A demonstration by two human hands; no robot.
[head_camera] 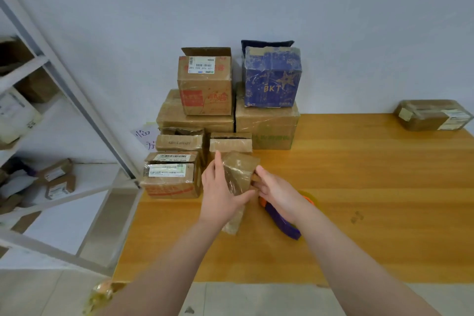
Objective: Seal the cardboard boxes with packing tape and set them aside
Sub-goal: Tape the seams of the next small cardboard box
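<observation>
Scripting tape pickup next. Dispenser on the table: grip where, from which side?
Grip the tape dispenser by its purple handle, from above on the near side: it lies flat and bare, pointing toward the person. Its orange head sits under the right hand, which holds the small box with the left hand.

A parcel storeroom: taped cardboard boxes stacked beside metal shelving.

1. Your left hand and right hand grip a small tape-wrapped box between them, and the box is tilted.
2. A purple and orange tape dispenser lies on the bench under your right wrist.
3. Behind them, brown boxes are stacked against the wall, and a blue box marked BKT tops the right stack.
4. One taped box sits well apart at the bench's far right.
</observation>
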